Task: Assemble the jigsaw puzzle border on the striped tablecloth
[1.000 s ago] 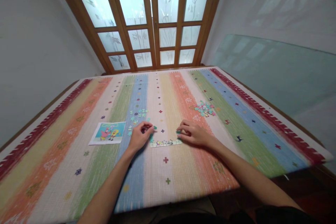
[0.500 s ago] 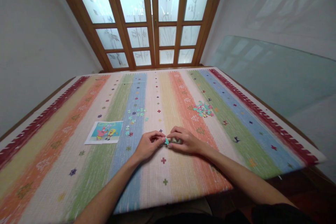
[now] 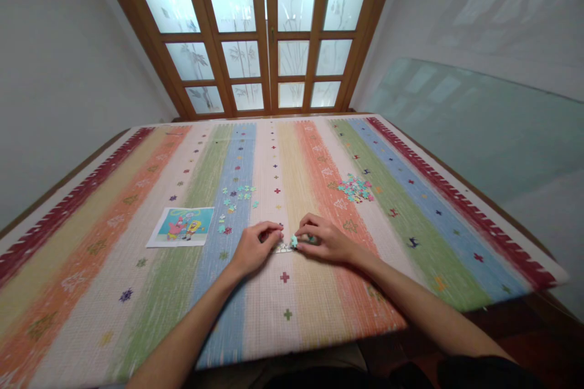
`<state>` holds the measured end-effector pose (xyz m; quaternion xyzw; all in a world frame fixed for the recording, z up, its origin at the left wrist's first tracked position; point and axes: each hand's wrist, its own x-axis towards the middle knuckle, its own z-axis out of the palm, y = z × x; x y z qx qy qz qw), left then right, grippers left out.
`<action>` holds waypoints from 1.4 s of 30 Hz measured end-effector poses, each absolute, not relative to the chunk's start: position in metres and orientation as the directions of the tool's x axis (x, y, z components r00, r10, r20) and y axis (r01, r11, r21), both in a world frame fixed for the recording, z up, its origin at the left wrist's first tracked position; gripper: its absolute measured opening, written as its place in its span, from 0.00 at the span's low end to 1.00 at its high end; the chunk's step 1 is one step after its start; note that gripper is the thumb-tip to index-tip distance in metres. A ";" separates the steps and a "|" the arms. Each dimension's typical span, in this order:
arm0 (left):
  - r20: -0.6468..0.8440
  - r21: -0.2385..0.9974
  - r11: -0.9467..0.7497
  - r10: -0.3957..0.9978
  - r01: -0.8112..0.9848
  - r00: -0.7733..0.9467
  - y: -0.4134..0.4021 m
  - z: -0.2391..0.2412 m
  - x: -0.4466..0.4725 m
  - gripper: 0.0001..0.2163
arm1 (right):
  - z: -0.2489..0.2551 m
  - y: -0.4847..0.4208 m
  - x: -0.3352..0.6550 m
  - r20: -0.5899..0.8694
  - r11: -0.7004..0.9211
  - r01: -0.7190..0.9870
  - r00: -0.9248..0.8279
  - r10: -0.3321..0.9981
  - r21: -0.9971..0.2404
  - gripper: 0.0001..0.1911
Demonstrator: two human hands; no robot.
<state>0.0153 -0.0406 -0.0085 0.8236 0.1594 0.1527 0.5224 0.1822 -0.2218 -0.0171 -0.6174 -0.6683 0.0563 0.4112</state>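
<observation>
A printed cartoon reference picture (image 3: 181,226) is laid flat on the striped woven cloth (image 3: 137,292) at the left, with small loose teal puzzle pieces (image 3: 237,196) scattered just beyond it. The left hand (image 3: 253,248) is rested beside the short assembled strip of puzzle pieces (image 3: 283,248), fingers curled narrow and touching its end. A small teal puzzle piece (image 3: 294,241) is pinched by the right hand (image 3: 323,240) at the strip. A pile of loose pieces (image 3: 353,188) is seen farther right.

No readable text, label or number shows on anything
</observation>
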 end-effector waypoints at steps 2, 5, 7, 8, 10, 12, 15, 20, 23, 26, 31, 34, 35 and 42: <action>0.175 0.845 -0.526 0.448 0.100 0.877 -0.031 -0.005 0.011 0.11 | -0.017 -0.226 0.192 0.443 0.142 0.800 0.167 0.881 -0.583 0.09; 0.262 0.746 -0.660 0.412 0.088 0.872 -0.011 -0.001 0.004 0.10 | -0.017 -0.232 0.209 0.385 0.019 0.802 0.265 0.884 -0.597 0.10; 0.268 0.694 -0.715 0.367 0.086 0.891 0.001 -0.001 -0.001 0.09 | -0.018 -0.234 0.218 0.359 -0.019 0.800 0.290 0.887 -0.599 0.09; 0.257 0.675 -0.732 0.342 0.085 0.904 0.007 -0.001 -0.003 0.09 | -0.019 -0.235 0.220 0.350 -0.033 0.803 0.296 0.889 -0.595 0.09; 0.227 0.649 -0.757 0.296 0.082 0.928 0.015 -0.003 -0.006 0.09 | -0.020 -0.235 0.223 0.350 -0.044 0.816 0.295 0.889 -0.576 0.09; 0.199 0.632 -0.771 0.259 0.078 0.945 0.019 -0.004 -0.007 0.09 | -0.022 -0.234 0.223 0.352 -0.047 0.835 0.282 0.893 -0.549 0.08; 0.171 0.624 -0.777 0.233 0.077 0.957 0.021 -0.003 -0.008 0.09 | -0.023 -0.233 0.222 0.349 -0.050 0.851 0.267 0.898 -0.522 0.07; 0.151 0.624 -0.778 0.206 0.069 0.967 0.023 -0.002 -0.009 0.09 | -0.025 -0.233 0.222 0.356 -0.040 0.855 0.257 0.899 -0.516 0.07; 0.138 0.623 -0.780 0.196 0.069 0.971 0.024 -0.003 -0.010 0.11 | -0.026 -0.232 0.222 0.367 -0.045 0.859 0.265 0.892 -0.511 0.07; 0.129 0.625 -0.777 0.195 0.073 0.972 0.023 -0.003 -0.011 0.12 | -0.026 -0.232 0.222 0.362 -0.058 0.858 0.275 0.890 -0.511 0.07; 0.112 0.629 -0.773 0.196 0.083 0.974 0.023 -0.002 -0.011 0.12 | -0.027 -0.231 0.220 0.353 -0.081 0.854 0.297 0.887 -0.514 0.08; 0.104 0.626 -0.775 0.190 0.084 0.976 0.023 -0.003 -0.011 0.12 | -0.027 -0.229 0.220 0.365 -0.074 0.846 0.304 0.880 -0.528 0.09; 0.104 0.626 -0.776 0.188 0.083 0.977 0.023 -0.003 -0.011 0.12 | -0.027 -0.228 0.220 0.370 -0.069 0.846 0.303 0.878 -0.529 0.09; 0.103 0.620 -0.781 0.178 0.077 0.979 0.024 -0.004 -0.011 0.11 | -0.029 -0.226 0.220 0.361 -0.075 0.838 0.311 0.879 -0.540 0.08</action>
